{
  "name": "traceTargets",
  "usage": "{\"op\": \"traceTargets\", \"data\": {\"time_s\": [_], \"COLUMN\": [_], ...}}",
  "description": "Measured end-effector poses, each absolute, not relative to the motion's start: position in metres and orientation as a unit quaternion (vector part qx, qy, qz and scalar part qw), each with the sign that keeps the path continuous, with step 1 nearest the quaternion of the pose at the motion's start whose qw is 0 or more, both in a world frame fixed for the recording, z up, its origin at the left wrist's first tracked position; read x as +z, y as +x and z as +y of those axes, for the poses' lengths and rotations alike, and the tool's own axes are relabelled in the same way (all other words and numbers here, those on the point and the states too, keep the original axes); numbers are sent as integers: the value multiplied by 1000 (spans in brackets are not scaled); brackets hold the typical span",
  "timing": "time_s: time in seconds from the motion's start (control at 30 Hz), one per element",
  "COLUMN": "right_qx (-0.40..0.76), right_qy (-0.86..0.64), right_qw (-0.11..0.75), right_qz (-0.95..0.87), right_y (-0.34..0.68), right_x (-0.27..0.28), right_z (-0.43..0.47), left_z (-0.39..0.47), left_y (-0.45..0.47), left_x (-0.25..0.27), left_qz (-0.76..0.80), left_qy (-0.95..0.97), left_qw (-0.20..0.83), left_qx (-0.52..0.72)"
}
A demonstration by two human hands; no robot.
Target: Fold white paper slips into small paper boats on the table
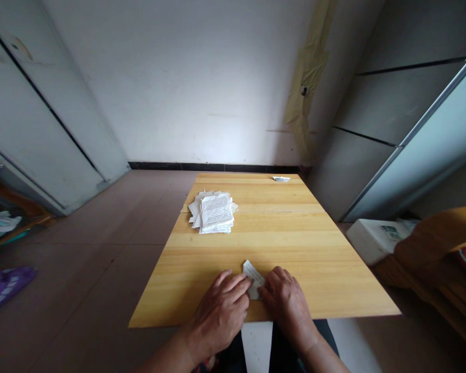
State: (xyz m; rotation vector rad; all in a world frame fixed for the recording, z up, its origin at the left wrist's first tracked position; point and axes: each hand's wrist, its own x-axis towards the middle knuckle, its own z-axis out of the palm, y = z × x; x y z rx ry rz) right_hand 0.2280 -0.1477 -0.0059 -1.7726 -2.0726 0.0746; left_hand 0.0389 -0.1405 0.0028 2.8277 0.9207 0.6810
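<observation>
A small piece of printed paper [255,280], folded to a pointed shape, lies near the front edge of the wooden table [287,233]. On its left side the bent fingertips of my left hand [227,305] press it against the tabletop. My right hand [286,295] is curled at the paper's right edge, with thumb and fingers closed on it; part of the paper is hidden under the fingers. Farther back on the left sits an untidy stack of printed paper sheets [216,211]. A small folded paper piece [281,178] rests at the table's far right corner.
Behind the table is a white wall [202,93] with taped strips [305,103]. Grey cabinet panels [376,109] rise on the right, above a white box [375,238] and a wooden chair [438,243]. A purple bag [8,285] lies on the floor at left.
</observation>
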Motion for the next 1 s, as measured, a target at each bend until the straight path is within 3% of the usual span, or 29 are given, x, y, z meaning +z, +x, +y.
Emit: {"op": "traceTargets", "data": {"time_s": [0.27, 1.0], "right_qx": [-11, -69], "right_qy": [-609, -442], "right_qw": [207, 291], "right_qz": [-766, -845], "right_y": [229, 229], "right_x": [-10, -13], "right_z": [-152, -175], "left_z": [-128, -131], "left_y": [41, 40], "left_x": [-1, -8], "left_qz": [226, 241], "left_qy": [950, 948], "left_qw": [55, 40], "left_qx": [207, 205]}}
